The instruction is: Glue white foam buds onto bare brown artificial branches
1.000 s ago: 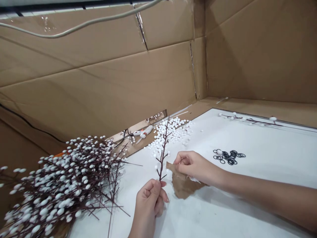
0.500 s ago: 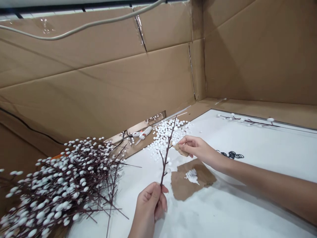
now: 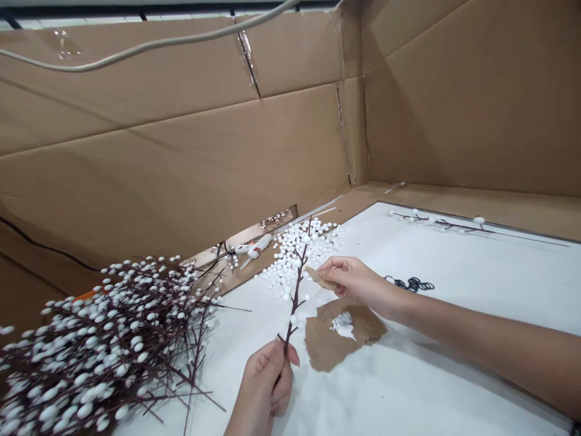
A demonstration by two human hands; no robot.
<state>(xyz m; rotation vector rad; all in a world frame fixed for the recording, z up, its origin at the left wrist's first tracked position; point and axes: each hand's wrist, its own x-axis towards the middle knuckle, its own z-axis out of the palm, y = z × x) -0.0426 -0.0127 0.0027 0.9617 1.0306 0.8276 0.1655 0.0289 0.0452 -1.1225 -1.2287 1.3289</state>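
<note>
As left hand (image 3: 262,380) grips beaded twig (image 3: 296,297), right hand (image 3: 356,281) pinching torn kraft paper (image 3: 320,278)

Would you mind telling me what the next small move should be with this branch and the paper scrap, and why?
I would probably ease the brown paper scrap in the right hand onto the artificial pussy willow stem, since its tip sits just beside the stem and the left hand is gripping the stem below that spot.
</note>
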